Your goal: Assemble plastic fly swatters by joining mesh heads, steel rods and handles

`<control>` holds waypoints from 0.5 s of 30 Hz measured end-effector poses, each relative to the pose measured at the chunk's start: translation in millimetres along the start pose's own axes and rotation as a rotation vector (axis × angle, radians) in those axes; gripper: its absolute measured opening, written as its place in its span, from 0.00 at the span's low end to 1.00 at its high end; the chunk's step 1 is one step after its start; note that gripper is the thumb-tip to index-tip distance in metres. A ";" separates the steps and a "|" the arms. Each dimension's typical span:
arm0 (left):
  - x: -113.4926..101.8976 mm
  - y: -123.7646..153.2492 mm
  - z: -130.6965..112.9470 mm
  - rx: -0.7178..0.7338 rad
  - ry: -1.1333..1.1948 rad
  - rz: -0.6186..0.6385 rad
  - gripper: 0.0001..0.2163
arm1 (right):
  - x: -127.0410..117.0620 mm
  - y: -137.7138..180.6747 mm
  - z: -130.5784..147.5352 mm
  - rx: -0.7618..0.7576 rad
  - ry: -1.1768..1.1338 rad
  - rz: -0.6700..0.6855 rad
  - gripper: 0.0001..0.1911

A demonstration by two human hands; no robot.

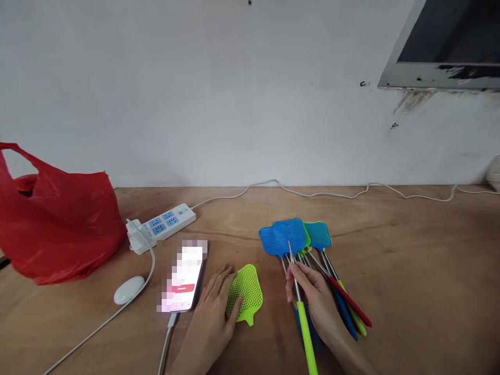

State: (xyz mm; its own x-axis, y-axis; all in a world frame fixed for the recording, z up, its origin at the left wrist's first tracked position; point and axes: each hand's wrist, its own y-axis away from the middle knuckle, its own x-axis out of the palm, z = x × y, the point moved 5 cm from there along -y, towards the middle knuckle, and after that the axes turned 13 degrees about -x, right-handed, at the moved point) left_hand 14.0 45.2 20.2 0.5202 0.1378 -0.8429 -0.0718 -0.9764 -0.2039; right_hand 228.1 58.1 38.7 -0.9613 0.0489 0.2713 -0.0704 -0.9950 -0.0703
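Note:
My left hand (pixel 214 313) rests palm down over the left side of a lime-green fly swatter head (pixel 249 291). Its fingers lie extended and the thumb is spread across the lower part; no handle is attached to this head. Between the fingertips of my right hand (pixel 312 291) is a metal telescopic rod with a lime-green grip (pixel 307 333), its bare tip pointing up and away. Behind that hand lies a bunch of fly swatters with blue heads (pixel 283 237), a teal head (pixel 318 234), and red (pixel 351 302), blue and green grips.
Left of my left hand lies a lit smartphone (pixel 185 281) on a charging cable. A white power strip (pixel 167 224), a white oval object (pixel 129 290) and a red plastic bag (pixel 62 224) stand farther left. A white cord runs along the wall across the wooden table (pixel 422 271).

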 end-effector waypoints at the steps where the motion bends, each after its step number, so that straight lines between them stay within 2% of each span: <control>1: -1.1 1.1 0.7 0.001 0.005 0.036 0.17 | -0.1 0.1 0.3 -0.002 0.004 0.000 0.24; 7: -14.2 1.1 -1.2 -0.031 0.041 0.193 0.25 | -1.6 2.1 -3.5 -0.001 0.018 0.007 0.23; 15: -14.1 -6.1 -14.3 -0.131 0.017 0.291 0.23 | -1.6 3.5 -4.5 0.023 0.014 0.009 0.24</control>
State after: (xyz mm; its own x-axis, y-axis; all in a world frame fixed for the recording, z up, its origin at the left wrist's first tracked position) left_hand 19.3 46.8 40.4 0.5083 -0.1526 -0.8476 -0.1100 -0.9876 0.1118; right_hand 228.2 54.9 33.8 -0.9654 0.0413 0.2575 -0.0562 -0.9971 -0.0506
